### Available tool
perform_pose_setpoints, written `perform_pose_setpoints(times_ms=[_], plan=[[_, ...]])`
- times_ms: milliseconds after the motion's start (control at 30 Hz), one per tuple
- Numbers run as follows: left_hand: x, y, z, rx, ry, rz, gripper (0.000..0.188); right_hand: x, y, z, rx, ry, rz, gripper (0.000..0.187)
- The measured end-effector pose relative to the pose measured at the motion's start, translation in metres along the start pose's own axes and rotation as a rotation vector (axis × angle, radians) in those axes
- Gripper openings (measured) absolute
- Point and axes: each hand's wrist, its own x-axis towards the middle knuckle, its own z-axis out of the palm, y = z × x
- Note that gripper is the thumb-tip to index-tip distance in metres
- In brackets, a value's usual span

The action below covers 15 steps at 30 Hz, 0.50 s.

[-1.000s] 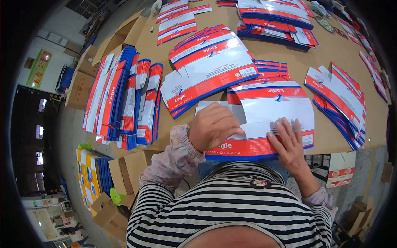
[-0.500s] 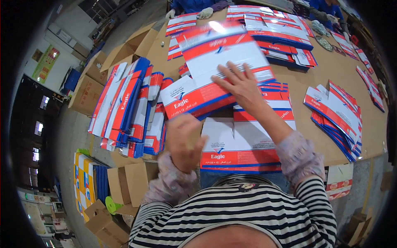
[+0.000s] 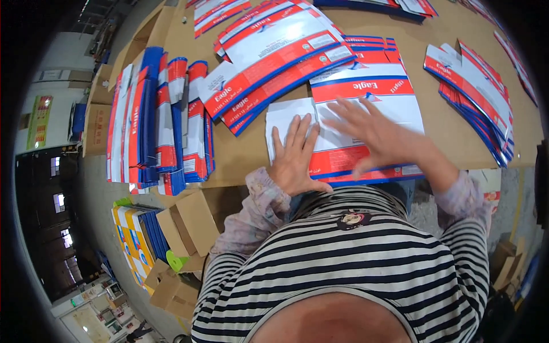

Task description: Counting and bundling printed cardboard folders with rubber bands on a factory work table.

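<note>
Before me at the table's near edge lies a flat printed carton blank (image 3: pixel 394 114) in white, red and blue. My left hand (image 3: pixel 293 163) rests flat on its left part, fingers stretched out. Over the blank's middle, my right hand (image 3: pixel 386 136) is spread and slightly blurred; whether it touches the cardboard I cannot tell. Neither hand grips anything. Just beyond, to the left, a few similar blanks (image 3: pixel 280 48) lie fanned at a slant, their lower corner close to the left hand.
Bundles of folded blanks (image 3: pixel 137 114) stand at the table's left edge. Another fanned stack (image 3: pixel 474 86) lies at the right. More blanks (image 3: pixel 220 14) are at the far side. Below left are open brown boxes (image 3: pixel 197 223) and a yellow-white stack (image 3: pixel 128 234) on the floor.
My right hand has come off the slanted blank and moved nearer over the front one. The left hand has moved right and down onto the front blank. The slanted blank now lies beyond, fanned.
</note>
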Motion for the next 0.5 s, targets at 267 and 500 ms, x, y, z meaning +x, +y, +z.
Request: perform_pose_setpoints(times_ms=[267,500], plan=[[-0.001,-0.008,0.000,0.009,-0.038,0.049,0.138,-0.063,-0.031,0.052,-0.089,0.117,0.309,0.096],[0.021,-0.025,-0.003,0.015,-0.007,0.049,0.141,-0.057,-0.009,0.056,-0.172,0.184,0.312,0.085]])
